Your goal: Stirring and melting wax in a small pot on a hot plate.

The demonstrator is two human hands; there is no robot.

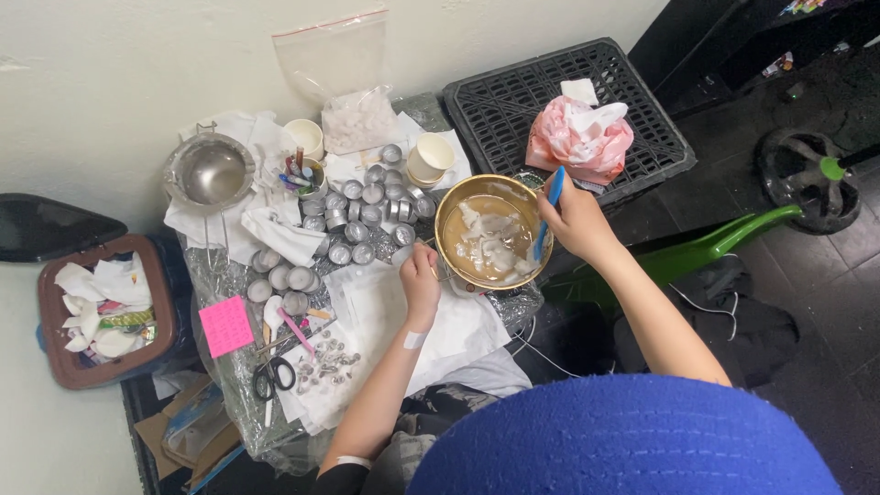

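Head view: left hand grips the brass pot rim, right hand clasps a blue stirrer inside.

Off-white painted wall runs along top and left, lit evenly, no hard shadows. Dark, near-black floor at right. Black plastic lattice crate sits against wall, next to low work surface covered w/ crinkled clear plastic sheet. Brown plastic waste bin at left w/ white scraps inside, just below black lid.
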